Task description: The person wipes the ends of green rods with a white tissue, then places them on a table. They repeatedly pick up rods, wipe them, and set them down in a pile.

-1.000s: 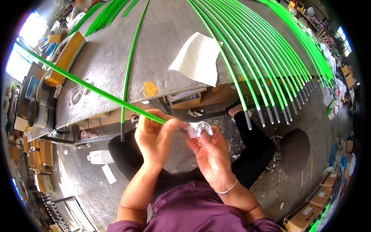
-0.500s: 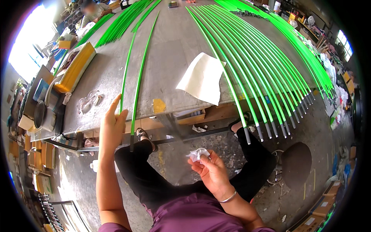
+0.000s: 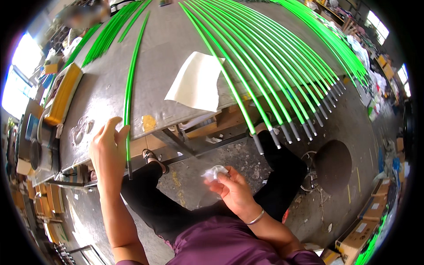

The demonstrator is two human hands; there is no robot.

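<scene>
Your left hand (image 3: 108, 152) half-curls at the green rods (image 3: 129, 90), hold unclear; your right hand (image 3: 238, 192) pinches a white wipe (image 3: 215, 172): apparently rod handling, next needing sure left-hand contact.

On the grey table (image 3: 163, 48) we see a large white sheet (image 3: 196, 84), a little curled at its edge. Near it we notice a yellow patch (image 3: 149, 123), and at the left side stands a long yellow box-like object (image 3: 64, 99). To our right, on the floor, there is a stool with a round dark seat (image 3: 334, 168). Farther down we find cardboard boxes (image 3: 355, 243). Bright windows (image 3: 18, 95) are at both sides.
</scene>
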